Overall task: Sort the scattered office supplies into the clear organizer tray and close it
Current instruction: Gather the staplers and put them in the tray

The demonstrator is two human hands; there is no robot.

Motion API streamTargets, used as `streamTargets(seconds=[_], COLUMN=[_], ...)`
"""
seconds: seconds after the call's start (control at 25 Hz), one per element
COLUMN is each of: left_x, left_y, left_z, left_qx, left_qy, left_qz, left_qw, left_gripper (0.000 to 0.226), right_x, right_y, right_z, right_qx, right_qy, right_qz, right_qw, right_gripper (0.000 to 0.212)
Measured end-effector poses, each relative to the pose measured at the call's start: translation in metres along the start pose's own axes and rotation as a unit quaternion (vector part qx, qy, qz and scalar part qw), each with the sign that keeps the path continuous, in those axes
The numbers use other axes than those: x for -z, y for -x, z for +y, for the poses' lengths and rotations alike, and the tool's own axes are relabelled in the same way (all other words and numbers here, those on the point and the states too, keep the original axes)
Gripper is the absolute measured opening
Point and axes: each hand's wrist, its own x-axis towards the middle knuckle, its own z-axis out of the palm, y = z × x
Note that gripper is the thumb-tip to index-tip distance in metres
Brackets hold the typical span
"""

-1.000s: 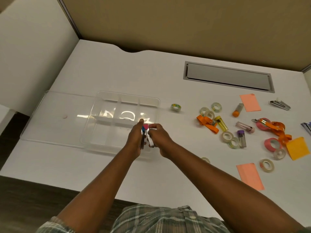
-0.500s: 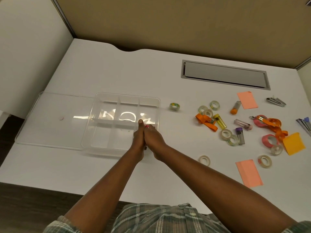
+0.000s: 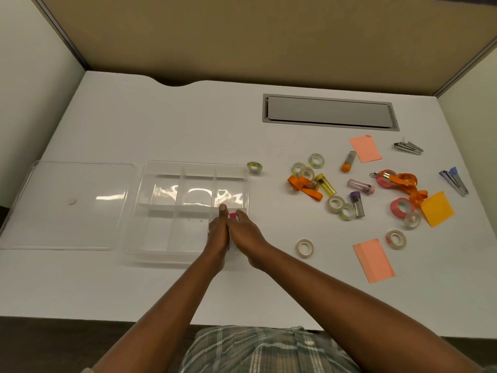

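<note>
The clear organizer tray [image 3: 193, 165] stands open at centre left, its compartments bare. Its lid [image 3: 67, 203] lies flat on the desk to its left. My left hand [image 3: 218, 232] and my right hand [image 3: 246, 234] are pressed together low in the tray's front-right compartment. A pink-capped tool [image 3: 233, 216] shows between them, pinched by my right hand. The blue-capped tool in my left hand is hidden under the fingers. Scattered supplies lie to the right: tape rolls [image 3: 304, 248], capped vials [image 3: 325, 184], orange lanyards [image 3: 305, 187], pink sticky notes [image 3: 373, 261].
A small patterned tape roll [image 3: 254, 167] sits just right of the tray's far corner. Metal clips [image 3: 454, 181] lie at the far right. A grey cable hatch [image 3: 329, 113] is set into the white desk. Partition walls close off the back and sides.
Both hands, holding the two capped tools, have dropped from above the tray into its front-right compartment and closed together. The blue cap is no longer visible.
</note>
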Motion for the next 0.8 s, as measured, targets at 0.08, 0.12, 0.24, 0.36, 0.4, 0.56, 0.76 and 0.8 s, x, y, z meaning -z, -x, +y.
streamTargets(seconds=[0.08,0.12,0.24,0.36,0.4,0.56,0.76,0.8], left_x=[-0.010,-0.015,-0.031,-0.057,-0.068,-0.122,-0.188,-0.199], left_y=[0.007,0.010,0.016,0.025,0.030,0.036,0.031,0.029], left_z=[0.000,0.000,-0.001,0.004,0.007,0.005,-0.017,-0.022], left_qx=[-0.003,-0.012,-0.080,-0.166,-0.198,-0.273,-0.264,-0.268], left_qy=[-0.010,-0.026,-0.115,-0.206,-0.221,-0.245,-0.298,-0.312], left_qz=[0.007,0.016,0.100,0.194,0.201,0.162,0.068,0.056], left_qw=[1.000,0.999,0.985,0.945,0.934,0.916,0.915,0.910], left_gripper=[0.062,0.060,0.058,0.056,0.054,0.047,0.044,0.043], right_x=[0.012,0.019,0.043,0.083,0.100,0.182,0.289,0.305], right_y=[0.005,0.008,0.006,0.009,0.011,0.006,-0.016,-0.020], right_z=[0.005,0.006,0.016,0.026,0.030,0.057,0.105,0.114], right_qx=[0.003,0.007,0.022,0.043,0.053,0.129,0.117,0.109], right_qy=[0.000,-0.004,-0.008,0.014,0.026,0.155,0.231,0.240], right_qz=[-0.005,-0.006,-0.002,-0.002,0.003,0.105,0.254,0.269], right_qw=[1.000,1.000,1.000,0.999,0.998,0.974,0.932,0.926], right_gripper=[0.053,0.051,0.049,0.037,0.034,0.025,0.024,0.025])
